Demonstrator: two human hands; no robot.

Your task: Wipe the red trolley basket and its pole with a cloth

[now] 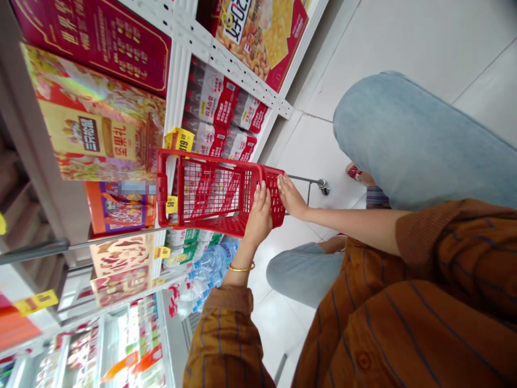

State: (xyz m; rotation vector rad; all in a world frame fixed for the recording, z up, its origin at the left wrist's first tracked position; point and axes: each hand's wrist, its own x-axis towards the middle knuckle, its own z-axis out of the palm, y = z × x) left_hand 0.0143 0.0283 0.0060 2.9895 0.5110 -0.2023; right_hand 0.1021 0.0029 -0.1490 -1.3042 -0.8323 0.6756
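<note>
While both hands grip it, a red plastic shopping basket hangs tilted beside store shelves at frame centre, the left hand and right hand closed on its rim.

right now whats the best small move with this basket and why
Probably close your right hand around the end rim of the red mesh basket: its fingers seem only to rest there, while your left hand already grips the side. The far end sits by yellow price tags, so a firmer hold may keep it clear.
</note>
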